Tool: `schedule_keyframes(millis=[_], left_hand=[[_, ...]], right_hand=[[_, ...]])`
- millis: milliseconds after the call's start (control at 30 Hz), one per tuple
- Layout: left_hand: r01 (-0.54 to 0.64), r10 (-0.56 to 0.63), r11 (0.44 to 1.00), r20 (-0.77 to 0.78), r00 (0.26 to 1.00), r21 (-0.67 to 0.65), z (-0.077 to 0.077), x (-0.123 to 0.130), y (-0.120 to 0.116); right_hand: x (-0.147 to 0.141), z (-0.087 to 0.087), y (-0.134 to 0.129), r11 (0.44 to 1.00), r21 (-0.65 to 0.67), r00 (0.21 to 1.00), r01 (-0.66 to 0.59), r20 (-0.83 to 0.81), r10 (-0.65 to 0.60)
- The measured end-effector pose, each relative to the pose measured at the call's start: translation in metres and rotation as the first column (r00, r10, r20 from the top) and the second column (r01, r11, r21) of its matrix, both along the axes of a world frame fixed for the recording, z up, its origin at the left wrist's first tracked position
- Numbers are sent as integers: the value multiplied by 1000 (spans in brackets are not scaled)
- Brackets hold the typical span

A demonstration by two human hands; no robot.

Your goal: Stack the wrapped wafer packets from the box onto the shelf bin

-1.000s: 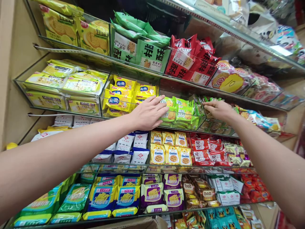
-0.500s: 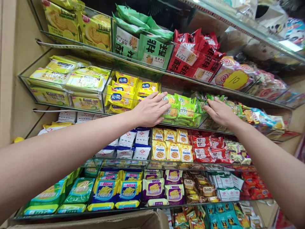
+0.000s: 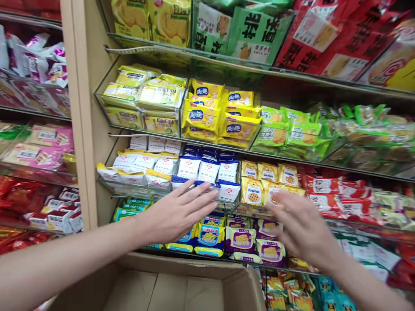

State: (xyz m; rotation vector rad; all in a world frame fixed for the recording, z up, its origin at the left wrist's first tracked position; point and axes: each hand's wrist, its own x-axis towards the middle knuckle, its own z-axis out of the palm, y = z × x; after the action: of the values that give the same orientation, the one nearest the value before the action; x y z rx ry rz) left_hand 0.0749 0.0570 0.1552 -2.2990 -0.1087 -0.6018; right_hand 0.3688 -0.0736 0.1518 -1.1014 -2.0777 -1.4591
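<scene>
My left hand [image 3: 181,216] is stretched out with its fingers straight and slightly spread, holding nothing. Its fingertips lie at the front of the compartment of white-and-blue milk snack packets [image 3: 207,170]; whether they touch is unclear. To the right, my right hand [image 3: 306,231] hovers in front of the yellow cookie packets [image 3: 252,191], blurred by motion. Its fingers are loosely bent and apart, with no object visible in them. Below the left hand, purple-and-cream biscuit packets [image 3: 240,240] and blue-and-yellow packets [image 3: 209,235] stand in the lower row.
An open cardboard box [image 3: 191,262] stands below the shelves, its bottom flaps visible. Clear-fronted tiers hold yellow packets [image 3: 196,114], green packets [image 3: 272,134] and red packets [image 3: 324,205]. A wooden upright [image 3: 84,129] divides this unit from another at left.
The view has swung left and down, bringing the box and left-hand shelf unit into sight. Both hands have dropped from the green-packet tier to the tier below.
</scene>
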Motion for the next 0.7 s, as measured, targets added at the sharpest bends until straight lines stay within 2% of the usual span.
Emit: schedule_keyframes(millis=[67,100,167,267,367,500,700], left_hand=[[-99,102,994,80,992,-47,-25,-20,6],[-133,141,989,128,982,-63,-32,-26,10],[-170,183,982,196,963,-81,-38,-28,15],[-188,205,978,221,954,-94,-32,-16,19],[-219,244,967,220,944,-131,-22,-2,20],[-243,276,952,178,945,-186,-18,6,23],[-195,227,963,172,959,-187,-21,7,31]], right_hand=[[-28,-30,15,989,-147,997,25,72,-15],[-40,-39,25,983,-178,997,41,66,-29],[-58,-46,47,985,-164,998,56,-16,-59],[-74,-42,77,993,-103,987,57,-145,-72],[-81,-40,94,997,-62,981,43,-185,-54],[-82,-43,99,999,-26,982,46,-181,-50],[-92,-35,103,1000,1,988,9,-152,-8]])
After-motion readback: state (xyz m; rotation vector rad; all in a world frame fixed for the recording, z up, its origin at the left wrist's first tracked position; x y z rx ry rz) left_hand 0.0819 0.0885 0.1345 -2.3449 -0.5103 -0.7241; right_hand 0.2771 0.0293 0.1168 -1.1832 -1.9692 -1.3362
